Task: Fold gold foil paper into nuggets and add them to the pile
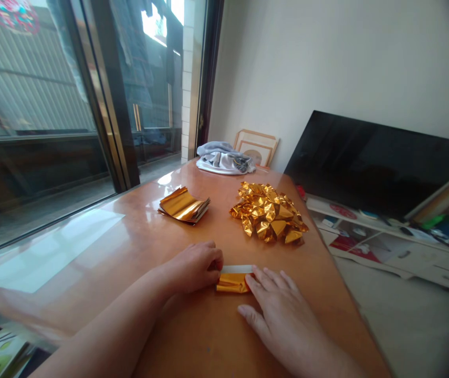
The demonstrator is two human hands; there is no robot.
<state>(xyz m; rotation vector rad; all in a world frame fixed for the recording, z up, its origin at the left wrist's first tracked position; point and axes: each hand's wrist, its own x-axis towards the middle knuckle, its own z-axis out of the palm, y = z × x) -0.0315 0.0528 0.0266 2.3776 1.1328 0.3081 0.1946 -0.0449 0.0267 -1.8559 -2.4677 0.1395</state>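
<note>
On the table (pixel 192 336), the foil sheet (pixel 231 281) should be creased squarely between the hands, its left end pinched by the left hand (pixel 196 266), its right steadied by the spread right hand (pixel 285 312).

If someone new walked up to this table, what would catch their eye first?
Most likely the heap of crumpled-looking gold foil pieces, glinting on the table beyond the right hand. Next, the stack of gold foil sheets to its left, and the partly folded gold sheet between the left hand and the right. Behind them, the big black television stands out against the pale wall.
</note>
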